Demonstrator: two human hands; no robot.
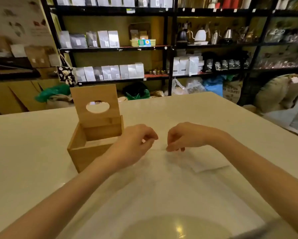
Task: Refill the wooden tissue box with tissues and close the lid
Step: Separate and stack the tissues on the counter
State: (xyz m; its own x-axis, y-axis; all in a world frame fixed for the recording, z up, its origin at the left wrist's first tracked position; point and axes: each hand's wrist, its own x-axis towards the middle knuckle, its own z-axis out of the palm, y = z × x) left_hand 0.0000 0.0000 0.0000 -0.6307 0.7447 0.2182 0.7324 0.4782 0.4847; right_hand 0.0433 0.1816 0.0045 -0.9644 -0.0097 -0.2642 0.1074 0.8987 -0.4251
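The wooden tissue box (79,150) stands on the pale table (41,152) at centre left, its lid (96,102) swung upright with an oval hole in it. Some white tissue shows low inside the box. A flat stack of white tissues (201,161) lies on the table just right of the box. My left hand (136,144) and my right hand (184,137) are both over the stack's far edge, fingers pinched on the top tissue's edge.
Black shelves (169,47) with bags, kettles and jars fill the back wall. Sacks and plastic bags lie on the floor behind the table. Cardboard boxes stand at the left. The table's far edge runs behind the box.
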